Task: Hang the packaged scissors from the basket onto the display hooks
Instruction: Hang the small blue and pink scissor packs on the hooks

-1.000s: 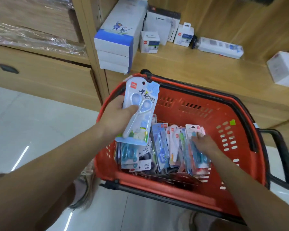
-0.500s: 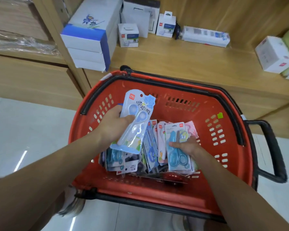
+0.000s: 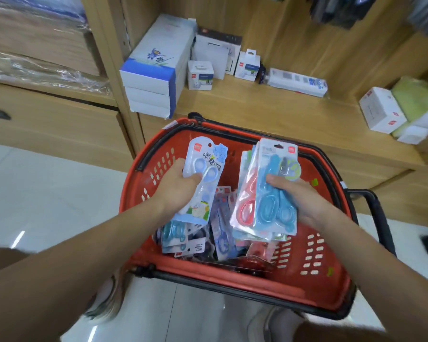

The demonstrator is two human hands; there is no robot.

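Scissor packs held over slotted red plastic basket [image 3: 331, 275].
Left hand [image 3: 176, 191] pinches one glossy blister pack [image 3: 203, 178], thumb across its front; right hand [image 3: 304, 198] clamps a fanned stack [image 3: 272, 193], blue pair topmost, red beneath. More packs [image 3: 208, 243] lie heaped inside the basket.

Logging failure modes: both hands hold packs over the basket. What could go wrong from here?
1. The right hand grips a fanned stack of packs by its lower half; the rear ones could slide into the basket.
2. The left hand holds a single pack, so no hand is free for threading onto hooks.
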